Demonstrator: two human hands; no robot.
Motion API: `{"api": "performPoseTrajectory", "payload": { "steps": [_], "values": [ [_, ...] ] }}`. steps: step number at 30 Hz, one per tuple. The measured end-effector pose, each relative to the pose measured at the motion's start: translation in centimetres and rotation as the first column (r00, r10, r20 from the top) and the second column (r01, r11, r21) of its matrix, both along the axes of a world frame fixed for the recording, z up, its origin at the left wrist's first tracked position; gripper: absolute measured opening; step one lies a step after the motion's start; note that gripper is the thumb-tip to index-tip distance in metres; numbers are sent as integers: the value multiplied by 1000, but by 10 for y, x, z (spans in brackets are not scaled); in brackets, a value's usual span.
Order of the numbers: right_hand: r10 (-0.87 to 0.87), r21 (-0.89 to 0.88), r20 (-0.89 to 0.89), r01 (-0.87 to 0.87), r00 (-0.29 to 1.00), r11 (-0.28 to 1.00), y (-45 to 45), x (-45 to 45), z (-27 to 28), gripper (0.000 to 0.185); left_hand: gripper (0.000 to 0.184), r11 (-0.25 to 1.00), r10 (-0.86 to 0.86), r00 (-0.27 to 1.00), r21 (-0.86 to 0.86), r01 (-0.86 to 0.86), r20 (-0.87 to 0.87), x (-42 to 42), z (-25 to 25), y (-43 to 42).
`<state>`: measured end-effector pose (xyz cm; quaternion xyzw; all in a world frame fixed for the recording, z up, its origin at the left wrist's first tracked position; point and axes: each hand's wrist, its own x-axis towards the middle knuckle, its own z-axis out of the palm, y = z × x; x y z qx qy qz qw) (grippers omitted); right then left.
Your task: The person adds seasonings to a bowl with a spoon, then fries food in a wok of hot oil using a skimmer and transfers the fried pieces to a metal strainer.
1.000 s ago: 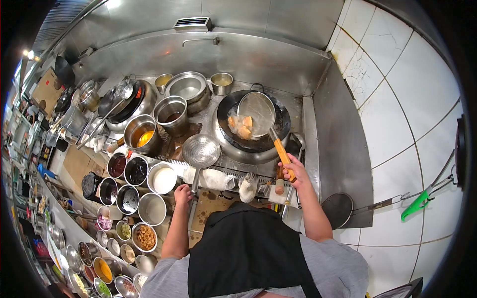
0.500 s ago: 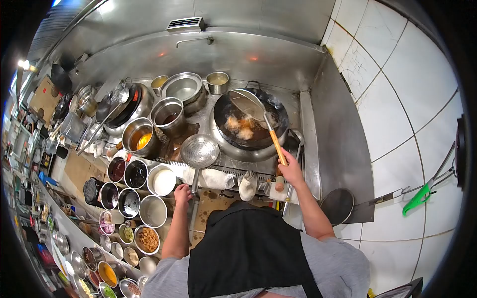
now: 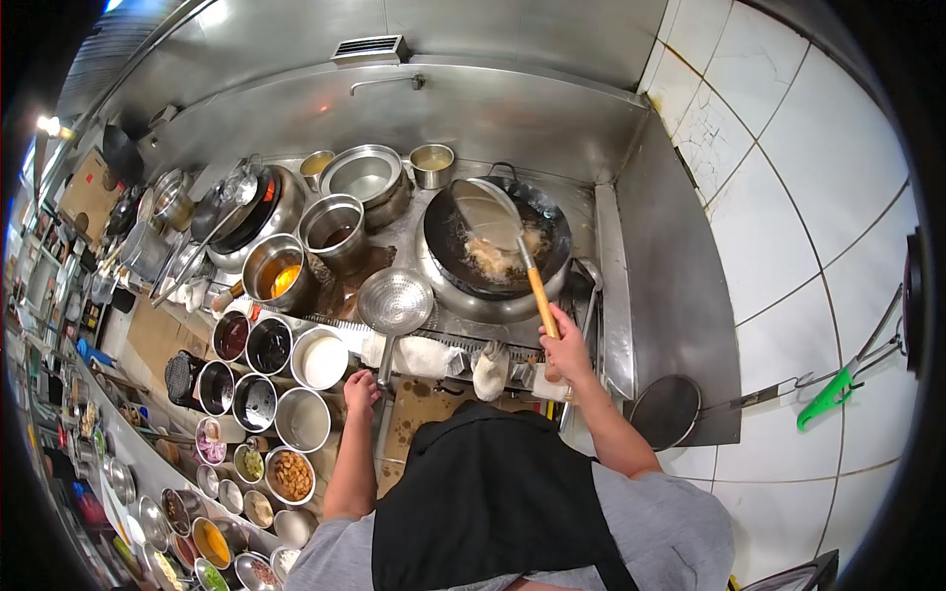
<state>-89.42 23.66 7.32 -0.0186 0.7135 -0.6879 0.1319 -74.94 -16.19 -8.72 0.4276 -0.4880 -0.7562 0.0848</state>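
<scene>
My right hand (image 3: 565, 340) is wrapped round the wooden handle of a mesh strainer (image 3: 489, 210). The strainer's round head is tilted over the black wok (image 3: 448, 251) on the stove. Pale orange food (image 3: 493, 258) sits in bubbling liquid in the wok, partly below the strainer's edge. My left hand (image 3: 362, 390) is closed beside the handle end of a perforated ladle (image 3: 395, 300); whether its fingers hold anything is hidden. The ladle's bowl lies left of the wok, with its handle pointing toward me.
Metal pots (image 3: 335, 229) stand left of the wok, and a second wok (image 3: 236, 212) is farther left. Containers of sauces and ingredients (image 3: 292, 475) line the left side. A dark strainer (image 3: 667, 411) hangs at the right by the tiled wall. A metal splashback (image 3: 493, 113) rises behind.
My right hand and the strainer have shifted, and the strainer's head is tilted more than at first. The food has moved slightly right in the wok. My left hand has hardly moved.
</scene>
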Motion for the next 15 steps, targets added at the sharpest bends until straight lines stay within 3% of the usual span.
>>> {"api": "performPoseTrajectory", "payload": {
  "steps": [3,4,8,11,13,14,15],
  "values": [
    [-102,140,-106,116,989,983,14,-17,3,61,18,1000,-4,1000,9,4,16,7,-2,-3],
    [-122,188,-226,166,966,968,20,-29,-8,61,18,1000,-1,1000,10,1,16,9,-4,-4],
    [-170,268,-365,278,915,922,40,-57,-13,60,18,1000,-3,1000,0,3,30,12,-10,-6],
    [-134,327,-358,258,924,909,52,-65,-15,64,18,1000,8,999,2,-8,33,13,-4,-5],
    [-215,165,-213,252,953,954,53,-67,-20,61,17,1000,13,999,3,-13,40,12,-2,-4],
    [-214,165,-212,250,954,954,56,-67,-22,61,17,1000,11,999,-2,-11,41,11,-1,-3],
    [-217,100,-49,221,975,970,51,-59,-6,63,17,1000,7,999,-7,-7,43,11,-1,-3]
  ]
}}
